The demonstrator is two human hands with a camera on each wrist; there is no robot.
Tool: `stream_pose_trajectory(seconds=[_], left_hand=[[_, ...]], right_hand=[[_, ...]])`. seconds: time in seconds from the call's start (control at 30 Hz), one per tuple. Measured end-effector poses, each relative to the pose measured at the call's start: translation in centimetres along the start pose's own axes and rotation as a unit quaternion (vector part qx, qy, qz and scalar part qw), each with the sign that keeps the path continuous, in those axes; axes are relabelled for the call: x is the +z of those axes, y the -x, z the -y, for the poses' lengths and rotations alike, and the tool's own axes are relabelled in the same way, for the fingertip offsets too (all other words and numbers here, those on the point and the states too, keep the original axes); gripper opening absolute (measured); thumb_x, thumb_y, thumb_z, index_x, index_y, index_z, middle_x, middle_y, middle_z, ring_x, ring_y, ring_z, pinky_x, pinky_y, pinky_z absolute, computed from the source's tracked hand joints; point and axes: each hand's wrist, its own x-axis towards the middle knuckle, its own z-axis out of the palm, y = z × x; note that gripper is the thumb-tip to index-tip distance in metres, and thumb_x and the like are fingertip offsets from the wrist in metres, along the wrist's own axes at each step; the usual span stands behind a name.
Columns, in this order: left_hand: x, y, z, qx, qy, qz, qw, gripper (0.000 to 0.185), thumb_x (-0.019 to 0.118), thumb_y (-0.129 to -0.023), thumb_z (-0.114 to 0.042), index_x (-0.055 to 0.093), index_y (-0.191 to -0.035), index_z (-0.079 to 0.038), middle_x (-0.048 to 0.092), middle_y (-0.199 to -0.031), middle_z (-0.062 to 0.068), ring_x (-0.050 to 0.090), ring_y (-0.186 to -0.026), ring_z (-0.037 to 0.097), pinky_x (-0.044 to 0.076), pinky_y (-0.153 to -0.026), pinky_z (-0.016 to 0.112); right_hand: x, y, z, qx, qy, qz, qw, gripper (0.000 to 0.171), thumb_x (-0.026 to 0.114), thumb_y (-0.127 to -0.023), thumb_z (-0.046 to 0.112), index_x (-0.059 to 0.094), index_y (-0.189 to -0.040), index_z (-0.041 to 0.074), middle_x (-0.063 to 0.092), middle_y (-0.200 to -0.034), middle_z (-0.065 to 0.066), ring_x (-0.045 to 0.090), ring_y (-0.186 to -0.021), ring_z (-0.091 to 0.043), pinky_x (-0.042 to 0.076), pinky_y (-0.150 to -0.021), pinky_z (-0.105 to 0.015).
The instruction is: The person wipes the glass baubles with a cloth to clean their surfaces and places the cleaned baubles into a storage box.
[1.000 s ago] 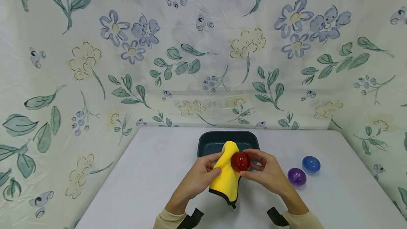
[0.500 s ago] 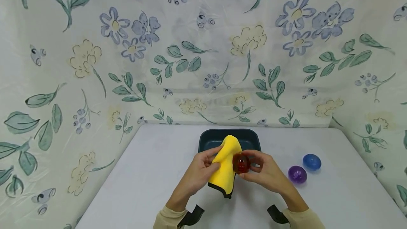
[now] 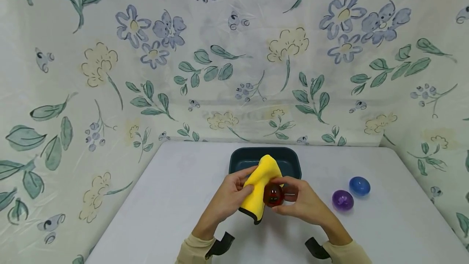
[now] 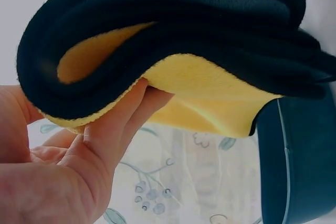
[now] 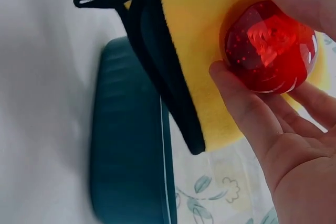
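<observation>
left grip point(image 3: 232, 192) pinches the dark-edged yellow cloth point(image 3: 259, 182) while right grip point(image 3: 300, 199) holds the red ball point(image 3: 273, 196) against it, both raised above the table point(image 3: 168, 199) near the teal tray point(image 3: 243, 157), seemingly so the steadied fabric bears on the ball's surface.

Dark tray point(image 3: 244, 158) part-hidden behind yellow cloth point(image 3: 261, 180) — sleeves point(image 3: 195, 249) cropped below.

No text can be read; faint letter-like marks point(image 3: 253, 115) on the floral backdrop point(image 3: 234, 66) behind the tray point(image 3: 242, 157) are illegible.
</observation>
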Motion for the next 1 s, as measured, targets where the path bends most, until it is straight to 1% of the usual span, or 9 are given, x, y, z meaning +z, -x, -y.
stream_pose_trajectory(seconds=[0.13,0.23,0.47,0.57,0.67,0.73,0.83,0.9,1.0], left_hand=[[-0.01,-0.12,0.13,-0.005,-0.005,0.008,0.9999,0.054,0.054,-0.102,-0.007,0.045,-0.155,-0.003,0.070,-0.118,0.023,0.069,-0.082,0.019,0.064,-0.074,0.031],[0.06,-0.21,0.35,-0.007,-0.003,0.017,0.9998,0.054,0.054,-0.102,-0.007,0.044,-0.155,-0.003,0.069,-0.116,0.023,0.069,-0.081,0.018,0.064,-0.074,0.030],[0.36,-0.34,0.72,-0.006,-0.006,0.037,0.9993,0.054,0.053,-0.103,-0.006,0.043,-0.155,-0.001,0.070,-0.116,0.023,0.070,-0.084,0.018,0.064,-0.079,0.031],[0.42,-0.31,0.74,-0.010,-0.005,0.042,0.9991,0.054,0.052,-0.103,-0.006,0.042,-0.156,0.000,0.070,-0.118,0.023,0.070,-0.086,0.018,0.064,-0.082,0.032],[0.44,-0.28,0.70,-0.012,0.001,0.046,0.9989,0.054,0.052,-0.103,-0.006,0.041,-0.156,0.001,0.070,-0.120,0.023,0.071,-0.087,0.018,0.064,-0.084,0.034],[0.46,-0.28,0.66,-0.011,0.005,0.050,0.9987,0.054,0.052,-0.103,-0.006,0.041,-0.156,0.001,0.070,-0.120,0.023,0.072,-0.087,0.018,0.064,-0.084,0.034],[0.51,-0.30,0.58,-0.009,0.011,0.054,0.9984,0.055,0.053,-0.104,-0.007,0.040,-0.156,0.001,0.070,-0.121,0.024,0.072,-0.087,0.018,0.064,-0.084,0.034],[0.55,-0.29,0.52,-0.009,0.015,0.056,0.9983,0.055,0.053,-0.103,-0.007,0.040,-0.156,0.001,0.071,-0.122,0.024,0.073,-0.089,0.019,0.064,-0.084,0.035],[0.62,-0.26,0.46,-0.010,0.018,0.057,0.9982,0.056,0.053,-0.103,-0.007,0.039,-0.157,0.001,0.071,-0.122,0.024,0.074,-0.091,0.020,0.064,-0.086,0.036]], right_hand=[[0.06,0.10,0.19,-0.006,-0.004,-0.001,1.000,0.057,0.085,-0.084,0.017,0.062,-0.135,0.005,0.065,-0.135,-0.023,0.074,-0.110,-0.033,0.063,-0.090,-0.038],[0.06,0.19,0.30,-0.015,-0.001,-0.008,1.000,0.057,0.085,-0.085,0.019,0.063,-0.135,0.006,0.065,-0.135,-0.022,0.074,-0.109,-0.030,0.063,-0.090,-0.036],[0.04,0.41,0.58,-0.041,0.009,-0.054,0.998,0.058,0.086,-0.084,0.019,0.063,-0.136,0.007,0.066,-0.136,-0.021,0.076,-0.105,-0.021,0.063,-0.090,-0.033],[0.08,0.44,0.68,-0.049,0.020,-0.074,0.996,0.059,0.086,-0.083,0.020,0.064,-0.137,0.010,0.067,-0.137,-0.017,0.075,-0.108,-0.022,0.063,-0.091,-0.035],[0.05,0.43,0.72,-0.057,0.042,-0.095,0.993,0.059,0.087,-0.082,0.020,0.065,-0.137,0.011,0.068,-0.137,-0.014,0.073,-0.113,-0.027,0.062,-0.094,-0.040],[-0.04,0.37,0.70,-0.064,0.058,-0.103,0.991,0.058,0.086,-0.083,0.020,0.066,-0.137,0.011,0.069,-0.137,-0.012,0.070,-0.115,-0.028,0.061,-0.096,-0.040],[-0.25,0.28,0.55,-0.074,0.067,-0.111,0.989,0.056,0.085,-0.084,0.018,0.067,-0.136,0.008,0.070,-0.136,-0.012,0.068,-0.114,-0.023,0.060,-0.097,-0.034],[-0.36,0.20,0.38,-0.079,0.064,-0.113,0.988,0.056,0.084,-0.084,0.016,0.067,-0.136,0.007,0.071,-0.135,-0.012,0.067,-0.111,-0.015,0.058,-0.096,-0.027],[-0.49,0.13,0.12,-0.086,0.050,-0.114,0.988,0.056,0.084,-0.085,0.014,0.066,-0.137,0.006,0.070,-0.135,-0.013,0.066,-0.110,-0.006,0.055,-0.097,-0.021]])
